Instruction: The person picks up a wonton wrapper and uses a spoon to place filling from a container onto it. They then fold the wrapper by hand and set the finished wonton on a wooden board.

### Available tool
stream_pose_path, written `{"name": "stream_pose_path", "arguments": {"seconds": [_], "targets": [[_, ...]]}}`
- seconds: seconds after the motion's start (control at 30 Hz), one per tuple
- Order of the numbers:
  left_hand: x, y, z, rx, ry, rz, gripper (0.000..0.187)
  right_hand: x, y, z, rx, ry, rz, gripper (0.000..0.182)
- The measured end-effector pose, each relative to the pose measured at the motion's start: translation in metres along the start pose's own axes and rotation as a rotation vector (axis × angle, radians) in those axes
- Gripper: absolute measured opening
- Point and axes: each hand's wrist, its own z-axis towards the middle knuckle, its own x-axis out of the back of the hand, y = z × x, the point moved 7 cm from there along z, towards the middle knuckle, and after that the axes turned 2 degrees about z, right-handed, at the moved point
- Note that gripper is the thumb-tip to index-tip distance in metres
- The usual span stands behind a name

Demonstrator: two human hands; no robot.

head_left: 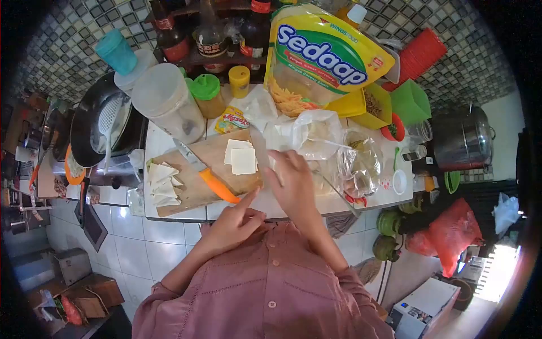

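**Hands at a cutting board of white squares**

On a crowded counter, the right hand (293, 181) rests fingers loosely together at the right edge of a wooden cutting board (195, 189), touching nothing clearly. The left hand (234, 220) points one finger at an orange-handled knife (206, 172) lying across the board. Stacked white squares (241, 157) sit far-right; cut pieces (162, 183) left. Likely mid-slicing; gripping the knife seems next. Plastic bags (333, 147) crowd the right.

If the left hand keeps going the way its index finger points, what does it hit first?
The left hand points up and right toward the right hand, which looks like the first thing in its line. The orange knife handle lies just left of that line. Height is unclear from this one view.
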Motion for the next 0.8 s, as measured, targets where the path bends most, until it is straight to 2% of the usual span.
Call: {"name": "stream_pose_path", "arguments": {"seconds": [0.07, 0.13, 0.17, 0.23, 0.33, 0.47, 0.53, 0.57, 0.63, 0.67, 0.73, 0.77, 0.8], "targets": [[0.011, 0.015, -0.01, -0.046, 0.041, -0.025, 0.048, -0.017, -0.006, 0.008, 0.083, 0.021, -0.016, 0.027], [0.027, 0.027, -0.018, -0.121, 0.167, -0.303, 0.042, -0.033, -0.005, 0.014, 0.082, -0.052, -0.114, 0.029], [0.032, 0.028, -0.019, -0.124, 0.171, -0.297, 0.042, -0.036, -0.004, 0.015, 0.086, -0.048, -0.11, 0.029], [0.052, 0.037, -0.022, -0.256, 0.307, -0.292, 0.038, -0.042, 0.002, 0.015, 0.043, -0.076, -0.061, 0.028], [0.067, 0.036, -0.019, -0.276, 0.393, -0.375, 0.035, -0.037, 0.001, 0.017, 0.038, -0.001, -0.048, 0.022], [0.079, 0.03, -0.013, -0.337, 0.531, -0.212, 0.036, -0.039, 0.007, 0.016, 0.008, -0.001, 0.049, 0.018], [0.084, 0.029, -0.012, -0.381, 0.62, -0.104, 0.036, -0.036, 0.012, 0.013, -0.061, 0.075, 0.24, 0.014], [0.084, 0.027, -0.008, -0.384, 0.617, -0.099, 0.036, -0.029, 0.007, 0.012, -0.06, 0.082, 0.242, 0.014], [0.086, 0.028, -0.008, -0.409, 0.734, 0.065, 0.032, -0.022, 0.004, 0.006, -0.281, -0.095, 0.585, 0.015], [0.083, 0.034, -0.007, -0.412, 0.727, 0.068, 0.032, -0.016, 0.003, 0.003, -0.283, -0.088, 0.585, 0.015], [0.064, 0.037, 0.006, -0.296, 0.421, -0.349, 0.027, -0.011, -0.003, -0.004, -0.274, -0.138, 0.847, 0.013], [0.063, 0.037, 0.008, -0.295, 0.412, -0.346, 0.027, -0.006, -0.005, -0.008, -0.278, -0.129, 0.845, 0.013], [0.054, 0.029, 0.015, -0.188, 0.286, -0.35, 0.025, -0.002, -0.004, -0.012, -0.319, -0.118, 0.855, 0.012]]}}
